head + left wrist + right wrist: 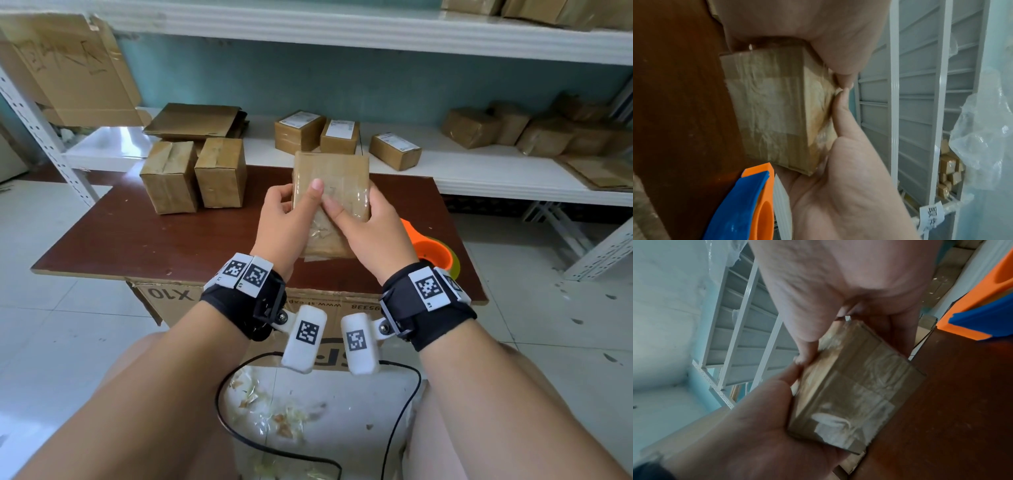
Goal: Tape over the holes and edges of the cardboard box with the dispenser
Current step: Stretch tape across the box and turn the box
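Note:
Both hands hold a small cardboard box wrapped in wrinkled clear tape, lifted above the brown table. My left hand grips its left side, thumb lying on the near face. My right hand grips the right side, its thumb touching the left thumb. The left wrist view has the box between the palms, and the right wrist view shows its taped side. The orange and blue tape dispenser lies on the table just right of my right wrist, untouched; it also appears as the dispenser.
Two taped boxes stand on the table's far left. Labelled parcels and flattened cardboard sit on the white shelf behind. A large carton supports the tabletop. Tape scraps and a black cable lie on the floor.

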### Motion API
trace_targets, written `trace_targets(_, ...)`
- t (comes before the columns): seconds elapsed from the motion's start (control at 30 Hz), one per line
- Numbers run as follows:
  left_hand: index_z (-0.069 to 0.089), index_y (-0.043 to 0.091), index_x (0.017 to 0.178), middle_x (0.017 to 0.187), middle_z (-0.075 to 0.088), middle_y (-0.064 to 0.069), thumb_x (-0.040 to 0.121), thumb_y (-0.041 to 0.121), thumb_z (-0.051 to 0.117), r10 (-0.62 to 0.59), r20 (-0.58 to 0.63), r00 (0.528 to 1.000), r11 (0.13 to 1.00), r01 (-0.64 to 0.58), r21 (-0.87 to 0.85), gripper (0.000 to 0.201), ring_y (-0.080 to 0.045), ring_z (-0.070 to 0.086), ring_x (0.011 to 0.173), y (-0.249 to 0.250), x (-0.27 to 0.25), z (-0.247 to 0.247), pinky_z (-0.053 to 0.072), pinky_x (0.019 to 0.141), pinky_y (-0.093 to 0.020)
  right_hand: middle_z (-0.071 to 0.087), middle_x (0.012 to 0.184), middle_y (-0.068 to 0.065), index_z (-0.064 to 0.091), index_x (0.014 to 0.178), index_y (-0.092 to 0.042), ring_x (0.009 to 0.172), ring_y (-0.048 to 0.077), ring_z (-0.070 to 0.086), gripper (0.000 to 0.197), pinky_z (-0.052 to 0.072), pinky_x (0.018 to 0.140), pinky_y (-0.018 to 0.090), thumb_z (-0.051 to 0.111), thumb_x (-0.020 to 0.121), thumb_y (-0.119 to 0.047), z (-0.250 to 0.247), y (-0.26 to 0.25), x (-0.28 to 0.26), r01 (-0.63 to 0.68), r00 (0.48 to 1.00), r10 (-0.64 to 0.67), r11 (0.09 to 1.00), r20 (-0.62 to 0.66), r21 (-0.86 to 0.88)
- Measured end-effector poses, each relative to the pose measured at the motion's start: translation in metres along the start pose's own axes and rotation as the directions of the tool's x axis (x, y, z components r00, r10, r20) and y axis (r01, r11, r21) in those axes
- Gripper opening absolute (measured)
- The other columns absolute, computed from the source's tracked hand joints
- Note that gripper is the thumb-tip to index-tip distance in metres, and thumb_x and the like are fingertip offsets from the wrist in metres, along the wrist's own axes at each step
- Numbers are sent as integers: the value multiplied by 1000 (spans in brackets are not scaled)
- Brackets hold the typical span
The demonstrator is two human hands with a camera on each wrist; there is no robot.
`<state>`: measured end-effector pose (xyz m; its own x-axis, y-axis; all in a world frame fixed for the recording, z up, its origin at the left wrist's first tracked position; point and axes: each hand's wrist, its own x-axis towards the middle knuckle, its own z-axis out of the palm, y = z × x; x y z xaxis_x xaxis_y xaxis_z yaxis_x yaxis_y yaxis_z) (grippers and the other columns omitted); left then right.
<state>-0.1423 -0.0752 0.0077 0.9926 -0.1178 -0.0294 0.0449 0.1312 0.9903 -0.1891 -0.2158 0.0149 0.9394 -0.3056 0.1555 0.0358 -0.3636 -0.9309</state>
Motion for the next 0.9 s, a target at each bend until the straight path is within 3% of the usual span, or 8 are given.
trace_targets(0.13,53,12,135,120,73,-4,89,57,79,-60,-33,998,998,59,-30,69,-12,79,96,-5,8,-2,66,76,-33,74,118,-27,50,147,-51,107,-4,70,68,60,99,38,82,87,-55,-7,2,1,22,993,-18,999,116,-36)
trace_targets(0.3,58,11,139,125,76,-8,54,69,98,-131,15,991,990,131,-47,110,-20,79,105,-13,20,-7,66,86,-42,67,126,-23,4,157,-64,108,4,70,118,60,96,35,91,79,-47,-14,-4,-6,82,945,19,953,326,-291)
trace_targets(0.4,61,10,137,122,78,-8,74,63,90,-104,48,993,994,105,-17,87,-20,79,105,-18,22,-4,66,84,-35,70,125,-20,6,162,-57,104,4,71,116,62,92,35,84,77,-66,-6,0,-14,20,977,40,961,208,-277)
trace_targets(0.53,69,16,126,104,82,-1,80,82,62,-224,52,973,966,215,144,80,-21,80,95,-15,23,-4,65,81,-39,67,140,-9,6,167,-49,117,18,68,94,59,96,42,67,96,-60,-5,5,-17,26,985,51,902,165,-431)
trace_targets(0.63,69,15,110,99,80,-7,95,83,36,-370,-27,929,913,368,177,77,-26,76,92,-7,27,-5,62,82,-41,54,159,-9,30,165,-45,138,15,57,64,52,111,44,55,107,-48,-17,4,-12,37,988,14,945,152,-326)
trace_targets(0.7,69,14,112,103,78,-9,98,83,26,-396,-49,917,906,398,145,82,-28,75,98,-5,30,-3,62,92,-46,58,155,-11,47,159,-37,140,10,55,53,48,117,43,52,108,-48,-24,0,-13,15,996,6,972,86,-235)
trace_targets(0.83,64,17,141,127,75,-2,100,82,19,-278,68,958,937,254,239,89,-21,69,121,-8,15,4,52,112,-47,69,130,-18,50,147,-36,117,9,66,74,55,102,43,53,90,-83,-25,-4,-24,-80,995,89,979,43,-188)
trace_targets(0.9,65,23,140,128,73,7,104,76,18,-137,147,980,953,90,288,79,-2,68,118,-8,2,9,53,107,-27,66,127,-13,41,147,-25,112,14,66,90,57,95,41,63,83,-84,-23,-4,-26,-114,993,111,971,-26,-209)
